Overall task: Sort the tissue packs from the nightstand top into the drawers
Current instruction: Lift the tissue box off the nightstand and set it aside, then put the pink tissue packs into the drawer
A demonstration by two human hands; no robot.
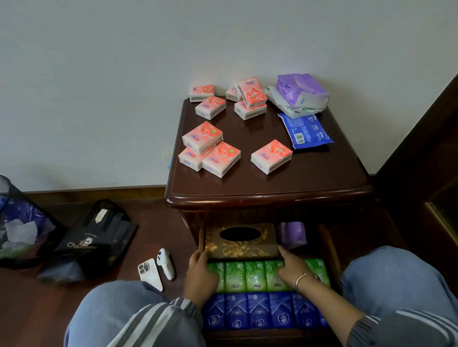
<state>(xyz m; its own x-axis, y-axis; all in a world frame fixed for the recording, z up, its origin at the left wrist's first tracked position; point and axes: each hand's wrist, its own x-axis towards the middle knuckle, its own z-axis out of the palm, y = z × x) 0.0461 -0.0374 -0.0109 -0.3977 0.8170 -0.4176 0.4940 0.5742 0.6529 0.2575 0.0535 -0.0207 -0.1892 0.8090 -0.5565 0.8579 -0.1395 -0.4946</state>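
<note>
The left hand [201, 273] lies palm down on the row of green packs [235, 277], fingers fairly straight and clasping nothing, its tips at the front left corner of the tissue box [240, 243]. The right hand [292, 267] mirrors it at the box's front right corner, also loose and not gripping. Both are inside the open drawer [333, 250]. Above, the pink packs [271, 156] lie scattered on the nightstand top [330, 178], unsorted. The hands seem to be squaring up the box: push both corners evenly so it slides straight back, and keep the palms light so the green row stays flat.
</note>
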